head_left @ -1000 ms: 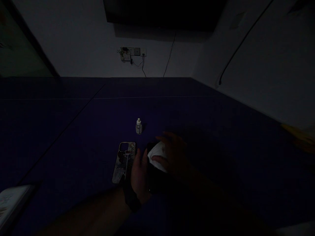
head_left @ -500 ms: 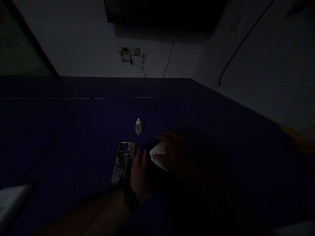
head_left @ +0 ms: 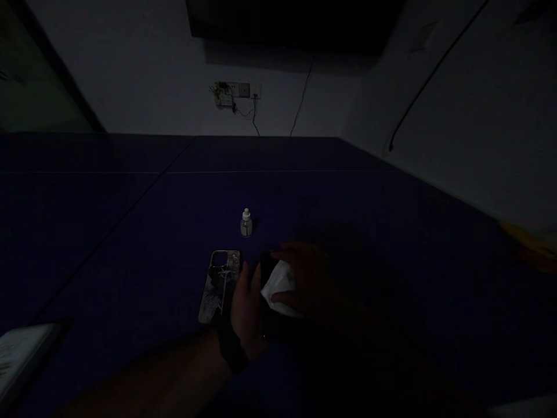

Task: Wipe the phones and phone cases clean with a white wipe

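Observation:
A dark phone (head_left: 278,328) lies on the purple surface, much of it lost in shadow. Along its left edge rests my left hand (head_left: 247,310), a dark band on the wrist, gripping the phone's side. My right hand (head_left: 304,278) is closed on a white wipe (head_left: 278,285) and presses it against the phone's face. Left of my left hand lies a patterned phone case (head_left: 216,293) with a camera cutout; the hand partly covers its right side. A small clear bottle (head_left: 246,224) with a white cap stands upright beyond the phone.
A white box-like object (head_left: 24,354) sits at the lower left. The purple surface (head_left: 143,232) reaches a wall with sockets (head_left: 237,90) and hanging cables. A dark screen (head_left: 291,23) hangs above. Something yellow (head_left: 524,238) lies at the right edge.
My right hand has slid the wipe a little down the phone, towards me. The left hand stays on the phone's edge. The view has shifted slightly.

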Demonstrator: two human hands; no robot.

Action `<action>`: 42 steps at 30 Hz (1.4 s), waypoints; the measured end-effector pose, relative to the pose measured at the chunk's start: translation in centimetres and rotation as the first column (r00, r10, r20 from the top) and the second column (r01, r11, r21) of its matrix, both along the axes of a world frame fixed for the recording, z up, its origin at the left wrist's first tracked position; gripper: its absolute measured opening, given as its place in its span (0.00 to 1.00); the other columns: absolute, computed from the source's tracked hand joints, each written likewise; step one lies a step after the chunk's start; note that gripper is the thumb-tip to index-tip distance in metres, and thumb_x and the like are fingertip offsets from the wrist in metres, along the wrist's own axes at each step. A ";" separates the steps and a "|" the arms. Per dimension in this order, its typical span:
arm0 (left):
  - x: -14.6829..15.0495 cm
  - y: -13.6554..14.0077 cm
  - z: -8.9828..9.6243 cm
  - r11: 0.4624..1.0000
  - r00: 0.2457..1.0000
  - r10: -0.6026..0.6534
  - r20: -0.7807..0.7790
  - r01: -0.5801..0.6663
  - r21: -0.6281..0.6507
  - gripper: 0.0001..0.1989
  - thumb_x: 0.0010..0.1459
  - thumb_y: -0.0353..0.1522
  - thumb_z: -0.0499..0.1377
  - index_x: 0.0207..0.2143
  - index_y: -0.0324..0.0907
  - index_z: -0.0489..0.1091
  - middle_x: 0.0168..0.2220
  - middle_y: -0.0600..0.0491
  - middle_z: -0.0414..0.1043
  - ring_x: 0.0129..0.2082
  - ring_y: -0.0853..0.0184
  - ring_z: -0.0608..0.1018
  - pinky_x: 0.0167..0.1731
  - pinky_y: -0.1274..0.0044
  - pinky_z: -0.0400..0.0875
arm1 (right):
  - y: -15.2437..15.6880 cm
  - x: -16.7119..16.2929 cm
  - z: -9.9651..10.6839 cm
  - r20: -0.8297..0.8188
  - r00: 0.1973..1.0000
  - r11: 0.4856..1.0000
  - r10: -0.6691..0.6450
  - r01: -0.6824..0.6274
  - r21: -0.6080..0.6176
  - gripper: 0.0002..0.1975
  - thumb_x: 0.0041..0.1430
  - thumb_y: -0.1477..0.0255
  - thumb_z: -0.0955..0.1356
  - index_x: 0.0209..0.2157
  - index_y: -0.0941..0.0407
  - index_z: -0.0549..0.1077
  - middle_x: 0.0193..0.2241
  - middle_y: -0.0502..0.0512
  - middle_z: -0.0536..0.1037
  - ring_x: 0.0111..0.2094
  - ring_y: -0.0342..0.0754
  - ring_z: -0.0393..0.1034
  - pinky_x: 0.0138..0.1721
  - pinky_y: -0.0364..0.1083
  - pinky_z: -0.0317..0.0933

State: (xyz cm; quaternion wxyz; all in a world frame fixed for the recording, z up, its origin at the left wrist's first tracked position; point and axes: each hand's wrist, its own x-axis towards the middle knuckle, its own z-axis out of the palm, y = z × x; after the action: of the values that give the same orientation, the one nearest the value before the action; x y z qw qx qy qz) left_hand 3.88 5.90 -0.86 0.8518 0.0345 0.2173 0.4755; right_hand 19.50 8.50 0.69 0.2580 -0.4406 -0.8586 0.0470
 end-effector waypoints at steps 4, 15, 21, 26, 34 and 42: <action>0.1 -0.2 0.5 0.999 1.000 -0.002 0.002 0.002 0.033 0.34 0.67 0.54 0.49 0.69 0.49 0.60 0.55 0.45 0.76 0.53 0.52 0.78 0.54 0.63 0.69 | 0.1 -0.6 -0.2 -0.054 0.995 0.997 -0.083 0.082 -0.008 0.28 0.57 0.64 0.75 0.58 0.50 0.70 0.57 0.63 0.71 0.59 0.65 0.63 0.58 0.65 0.58; -0.1 -0.1 0.2 1.000 1.000 0.014 0.018 -0.014 0.000 0.31 0.68 0.53 0.49 0.68 0.51 0.61 0.56 0.46 0.76 0.53 0.53 0.78 0.55 0.63 0.68 | 0.0 0.1 -0.1 -0.043 0.998 0.999 -0.045 0.044 -0.025 0.36 0.49 0.58 0.80 0.58 0.49 0.71 0.56 0.63 0.70 0.59 0.67 0.62 0.57 0.66 0.58; -0.3 -0.2 0.8 0.997 0.998 0.015 -0.056 -0.019 -0.073 0.31 0.68 0.53 0.48 0.67 0.50 0.61 0.52 0.46 0.77 0.47 0.54 0.80 0.49 0.64 0.71 | -0.7 -0.4 -0.2 0.004 0.985 0.980 0.172 -0.170 -0.106 0.38 0.47 0.56 0.81 0.59 0.48 0.70 0.58 0.61 0.68 0.61 0.66 0.60 0.58 0.64 0.58; -0.3 -0.4 0.4 1.000 0.999 0.015 -0.031 -0.015 0.028 0.30 0.67 0.53 0.51 0.65 0.51 0.64 0.52 0.46 0.76 0.49 0.53 0.80 0.49 0.64 0.71 | -0.2 -0.1 -0.2 -0.046 0.999 0.998 -0.023 0.021 -0.059 0.36 0.50 0.58 0.80 0.58 0.50 0.71 0.57 0.63 0.69 0.59 0.65 0.62 0.58 0.65 0.58; -0.5 -0.1 -0.3 1.000 0.999 -0.010 -0.035 0.011 0.024 0.28 0.67 0.52 0.52 0.62 0.49 0.67 0.51 0.47 0.78 0.49 0.54 0.80 0.50 0.64 0.71 | -0.5 -0.1 0.0 0.029 0.987 0.981 0.157 -0.152 -0.124 0.43 0.42 0.51 0.82 0.59 0.46 0.71 0.59 0.61 0.69 0.61 0.66 0.60 0.59 0.64 0.57; -0.7 -0.2 0.4 1.000 1.000 0.000 -0.005 0.000 -0.008 0.27 0.66 0.53 0.52 0.60 0.51 0.68 0.52 0.49 0.77 0.52 0.52 0.79 0.53 0.61 0.70 | -1.1 -0.7 0.4 0.011 1.000 0.997 0.022 -0.021 -0.080 0.41 0.43 0.53 0.82 0.58 0.49 0.72 0.58 0.63 0.69 0.60 0.68 0.61 0.59 0.66 0.57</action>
State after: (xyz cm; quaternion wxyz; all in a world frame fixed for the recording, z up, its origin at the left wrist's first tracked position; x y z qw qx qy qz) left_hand 3.20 5.71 -0.50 0.8513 0.0321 0.2214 0.4745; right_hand 18.79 7.44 1.07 0.2345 -0.4414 -0.8623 0.0816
